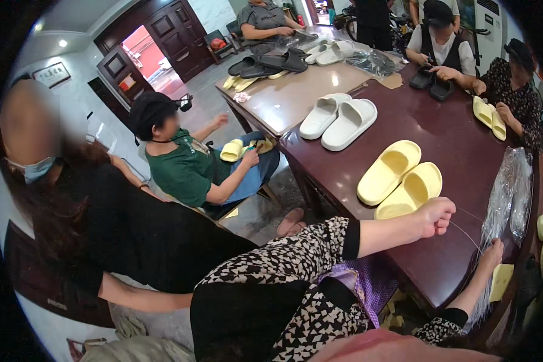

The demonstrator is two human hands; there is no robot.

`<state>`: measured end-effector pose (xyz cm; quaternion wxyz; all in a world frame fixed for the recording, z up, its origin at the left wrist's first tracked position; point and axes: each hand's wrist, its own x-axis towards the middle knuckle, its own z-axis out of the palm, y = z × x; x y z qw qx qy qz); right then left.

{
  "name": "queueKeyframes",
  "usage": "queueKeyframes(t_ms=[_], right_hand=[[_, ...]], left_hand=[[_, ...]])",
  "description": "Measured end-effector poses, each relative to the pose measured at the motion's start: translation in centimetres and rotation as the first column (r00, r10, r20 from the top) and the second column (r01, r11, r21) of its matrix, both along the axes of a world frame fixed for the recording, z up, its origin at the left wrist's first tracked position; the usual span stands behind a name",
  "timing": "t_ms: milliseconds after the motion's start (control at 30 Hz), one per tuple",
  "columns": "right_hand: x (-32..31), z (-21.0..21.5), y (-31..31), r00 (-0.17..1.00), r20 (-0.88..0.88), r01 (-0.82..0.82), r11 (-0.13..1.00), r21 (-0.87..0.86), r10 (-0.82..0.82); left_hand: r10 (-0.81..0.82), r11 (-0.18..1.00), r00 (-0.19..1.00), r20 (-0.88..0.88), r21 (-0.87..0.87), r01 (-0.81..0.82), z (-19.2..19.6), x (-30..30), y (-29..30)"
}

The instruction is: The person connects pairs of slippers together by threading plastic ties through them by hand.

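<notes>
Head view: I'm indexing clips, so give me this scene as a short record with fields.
left hand: closed on a thin strand
right hand: near the strand's lower end; grip unclear
nearest footwear: yellow slides, beside the left hand
farther footwear: white slides
surface: dark red table
right side: clear strand bundles
co-worker: seated, green shirt, with a yellow slide

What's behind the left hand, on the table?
Behind the left hand is a pair of yellow slippers, with white slippers farther back. The hand and wrist seem to hide part of the nearer yellow slipper's lower edge; what lies there can't be seen.
</notes>
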<state>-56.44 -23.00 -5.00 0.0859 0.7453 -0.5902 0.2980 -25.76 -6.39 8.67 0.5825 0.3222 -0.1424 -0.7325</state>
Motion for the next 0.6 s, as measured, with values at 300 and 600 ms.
queueKeyframes(t_ms=[300, 600], right_hand=[[0.8, -1.0, 1.2, 0.992, 0.071, 0.108, 0.994, -0.017, -0.106], [2.2, 3.4, 4.0, 0.993, 0.053, 0.114, 0.985, -0.132, -0.108]], left_hand=[[0.21, 0.975, 0.977, 0.04, 0.065, -0.213, 1.4, 10.4, 5.3], [-0.069, 0.996, 0.982, -0.177, -0.071, 0.057, 1.1, 14.7, 8.1]])
